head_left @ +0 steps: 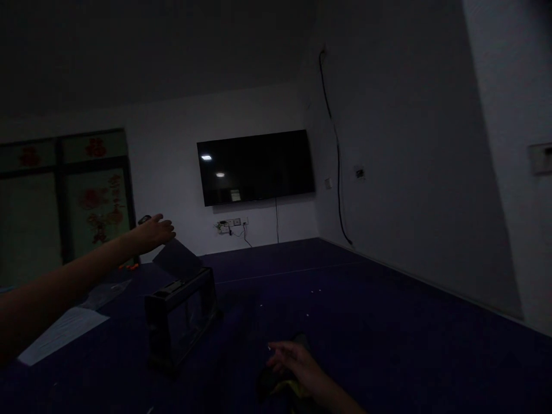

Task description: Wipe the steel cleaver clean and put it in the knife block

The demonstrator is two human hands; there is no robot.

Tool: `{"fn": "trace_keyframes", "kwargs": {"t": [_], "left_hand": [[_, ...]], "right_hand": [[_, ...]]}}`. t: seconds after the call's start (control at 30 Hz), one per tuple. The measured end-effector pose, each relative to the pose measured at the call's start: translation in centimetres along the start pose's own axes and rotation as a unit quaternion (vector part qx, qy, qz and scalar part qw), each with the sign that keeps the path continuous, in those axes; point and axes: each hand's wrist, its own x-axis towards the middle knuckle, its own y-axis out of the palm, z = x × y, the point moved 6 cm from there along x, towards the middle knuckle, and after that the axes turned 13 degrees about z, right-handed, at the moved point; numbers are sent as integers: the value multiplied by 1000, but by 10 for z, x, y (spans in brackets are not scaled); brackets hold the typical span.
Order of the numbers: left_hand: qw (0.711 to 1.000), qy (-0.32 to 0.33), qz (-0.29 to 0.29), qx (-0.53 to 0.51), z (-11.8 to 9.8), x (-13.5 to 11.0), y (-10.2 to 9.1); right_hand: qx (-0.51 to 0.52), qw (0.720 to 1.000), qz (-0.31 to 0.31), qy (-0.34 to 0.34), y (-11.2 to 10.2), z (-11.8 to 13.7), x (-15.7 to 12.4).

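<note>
Nearest, R grip (295, 362) is above a dark item w/ yellow part (278, 384); a white bit (269, 347) shows at index finger, but I cannot tell if it is pinched, b/c light is poor. Next, the black frame (190, 290) stands upright on the counter (366, 322), prob. so its top is easy to reach. L grip (168, 230) seems to be grasping the upper edge of a thin panel (177, 259), which leans w/ lower end at frame top; this hold prob. keeps it tilted. Farther, TV (259, 167) hangs on the wall (172, 132).
</note>
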Motion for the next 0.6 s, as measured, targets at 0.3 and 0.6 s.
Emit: {"fn": "trace_keyframes", "kwargs": {"t": [0.3,0.6], "left_hand": [[996,46,-14,73,-28,64,2],[998,60,-14,3,-50,90,16]], "right_hand": [[1,1000,-4,1,-4,-5,1],[1,1000,-22,-3,-6,-8,-2]]}}
